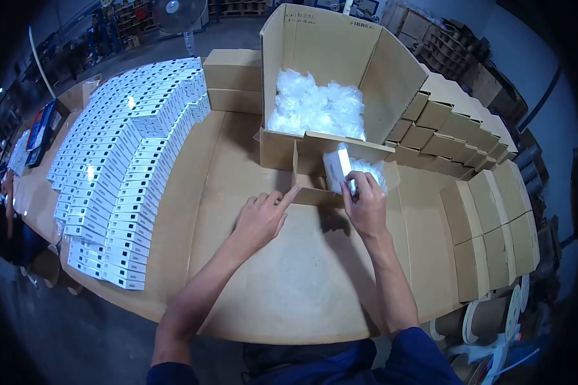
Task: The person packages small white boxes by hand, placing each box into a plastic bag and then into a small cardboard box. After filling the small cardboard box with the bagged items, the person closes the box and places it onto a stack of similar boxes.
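My right hand (pixel 366 204) is closed on a small white box (pixel 341 162), which is tilted inside an open cardboard carton (pixel 315 147). Clear plastic packets (pixel 371 171) lie in the carton beside the box. My left hand (pixel 261 217) is near the carton's front left corner, its index finger stretched out toward the carton edge and nothing in its grasp. Behind the carton stands a large open cardboard box (pixel 327 38) holding a heap of clear plastic packets (pixel 318 106).
Rows of stacked white boxes (pixel 119 154) cover the table's left side. Brown cartons (pixel 453 128) are piled at the back right, and more cartons (pixel 494 224) stand at the right edge. A fan (pixel 173 9) is behind the table. Part of a person (pixel 9 224) shows at far left.
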A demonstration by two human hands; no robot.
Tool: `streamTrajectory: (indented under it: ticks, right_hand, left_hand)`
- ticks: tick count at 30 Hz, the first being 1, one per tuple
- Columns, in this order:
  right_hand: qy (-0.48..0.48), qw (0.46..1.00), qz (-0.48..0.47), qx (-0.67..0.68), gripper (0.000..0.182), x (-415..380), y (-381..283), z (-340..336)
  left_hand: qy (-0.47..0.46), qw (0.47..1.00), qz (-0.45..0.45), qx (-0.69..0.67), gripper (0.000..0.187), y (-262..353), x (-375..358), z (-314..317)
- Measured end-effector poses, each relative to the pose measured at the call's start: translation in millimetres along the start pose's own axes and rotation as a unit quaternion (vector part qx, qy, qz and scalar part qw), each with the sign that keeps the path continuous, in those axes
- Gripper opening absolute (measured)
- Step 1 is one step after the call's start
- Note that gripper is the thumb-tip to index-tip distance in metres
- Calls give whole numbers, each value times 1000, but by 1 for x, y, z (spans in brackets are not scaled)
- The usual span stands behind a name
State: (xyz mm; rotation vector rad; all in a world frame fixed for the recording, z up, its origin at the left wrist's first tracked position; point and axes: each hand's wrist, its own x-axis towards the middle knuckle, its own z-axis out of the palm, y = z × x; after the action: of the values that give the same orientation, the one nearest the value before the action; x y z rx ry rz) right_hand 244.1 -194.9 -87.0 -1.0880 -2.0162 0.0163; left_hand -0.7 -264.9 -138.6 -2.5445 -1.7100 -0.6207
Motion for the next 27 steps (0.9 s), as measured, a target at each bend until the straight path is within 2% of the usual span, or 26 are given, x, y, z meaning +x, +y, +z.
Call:
streamTrajectory:
  ticks: [4,7,12,13,15,18,20,22,24,25,26,27]
  right_hand:
    - [-43,995,77,-43,17,6,1,10]
    - [-66,992,70,-78,14,9,4,21]
    - [-113,974,126,-153,9,11,-2,37]
    - [-118,969,128,-173,9,9,-1,40]
    - [-140,959,146,-196,12,9,-6,39]
    - [-165,951,167,-202,15,16,-15,23]
    - [-199,944,171,-201,25,17,-21,15]
    - [-224,933,190,-209,26,26,-46,4]
    - [1,985,68,-158,30,28,-55,21]
    - [-7,998,57,-39,33,39,-77,24]
    - [3,998,-8,64,32,52,-94,38]
    - [-32,987,30,151,33,60,-121,51]
  left_hand:
    - [3,999,9,35,88,-1,-1,4]
    - [-1,998,5,59,89,4,-1,1]
    - [2,998,4,66,91,3,-1,3]
    - [54,996,19,69,83,0,-1,9]
    - [34,998,13,44,85,1,-4,9]
    - [22,1000,12,15,93,0,-11,-9]
    - [22,1000,-7,-21,91,-8,-23,-32]
    - [64,996,-56,-29,86,-28,-39,-60]
    - [121,987,-109,-9,81,-59,-52,-88]
    - [153,978,-140,14,78,-77,-57,-103]
    - [182,968,-168,38,76,-94,-61,-117]
    - [189,963,-190,37,75,-112,-62,-128]
